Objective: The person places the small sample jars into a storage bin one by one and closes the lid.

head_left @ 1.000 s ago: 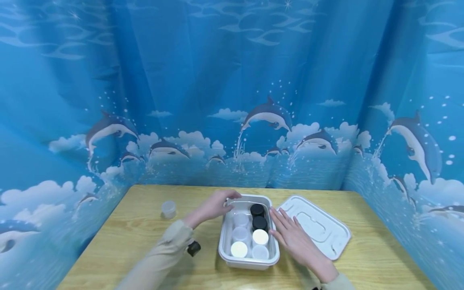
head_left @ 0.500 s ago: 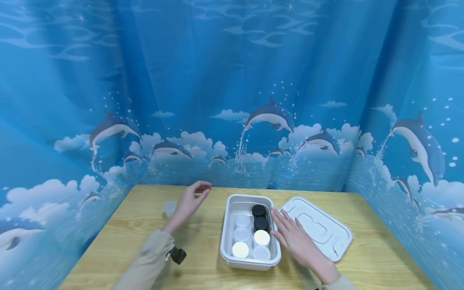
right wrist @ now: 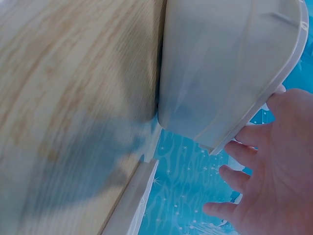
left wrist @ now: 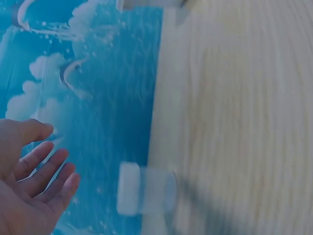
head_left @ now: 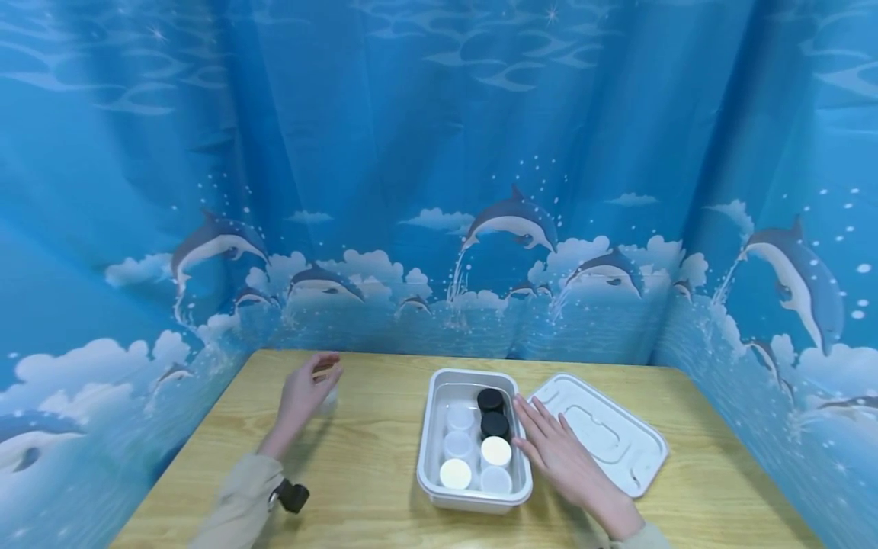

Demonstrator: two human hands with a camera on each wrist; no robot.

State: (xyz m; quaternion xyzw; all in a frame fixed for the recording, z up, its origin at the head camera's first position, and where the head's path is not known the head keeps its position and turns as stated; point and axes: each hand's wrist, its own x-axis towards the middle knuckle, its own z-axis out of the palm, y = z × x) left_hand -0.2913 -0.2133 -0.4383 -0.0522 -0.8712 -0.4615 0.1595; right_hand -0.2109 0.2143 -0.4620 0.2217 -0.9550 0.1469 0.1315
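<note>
My left hand point(head_left: 306, 390) is over the left part of the table, fingers loosely bent and holding nothing. Close by it stands a small clear jar with a whitish lid point(left wrist: 128, 188), partly hidden behind the hand in the head view. My right hand point(head_left: 559, 454) lies with straight fingers along the right rim of a white rectangular container point(head_left: 425, 450), fingertips at the rim in the right wrist view. Inside that container are two columns of small jars: black-lidded jars point(head_left: 494, 425) at the back right, white and translucent-lidded jars point(head_left: 456, 473) on the left and in front.
A white lid point(head_left: 604, 431) with a molded handle lies on the table right of the container, partly behind my right hand. Blue dolphin-print curtain point(head_left: 384, 191) borders the wooden table point(head_left: 370, 473) at the back and sides.
My left hand has left the container's back left rim and travelled left across the table to the lone jar. The right hand stays at the right rim.
</note>
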